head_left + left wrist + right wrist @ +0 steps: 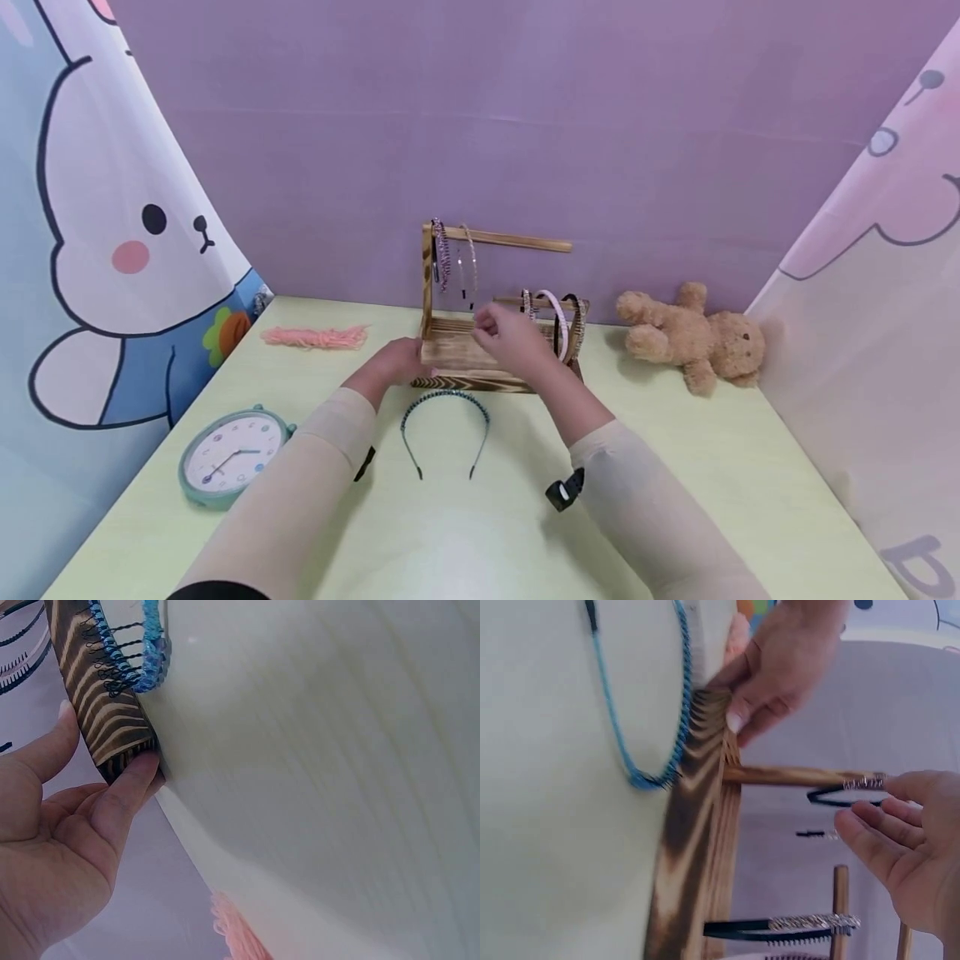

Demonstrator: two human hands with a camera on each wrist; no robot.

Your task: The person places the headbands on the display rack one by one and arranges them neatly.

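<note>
A wooden headband rack [457, 350] with an upper and a lower bar stands by the back wall. My left hand [400, 361] grips the left end of its base, thumb on one side and fingers on the other [112, 761]. My right hand [513, 340] is raised before the rack, its relaxed fingers close to the hanging headbands and holding nothing [907, 840]. From the upper bar hang a purple beaded headband [442, 258] and a pale, glittery headband [472, 258]. Several more, including a pink headband [557, 317], hang on the lower bar. A blue braided headband [446, 392] lies in front.
Left on the table [480, 533] are a bundle of pink yarn [315, 337] and a green-rimmed clock [236, 454], partly behind the left sleeve. A brown teddy bear [690, 337] lies at the right. A purple backdrop [525, 125] rises behind the rack.
</note>
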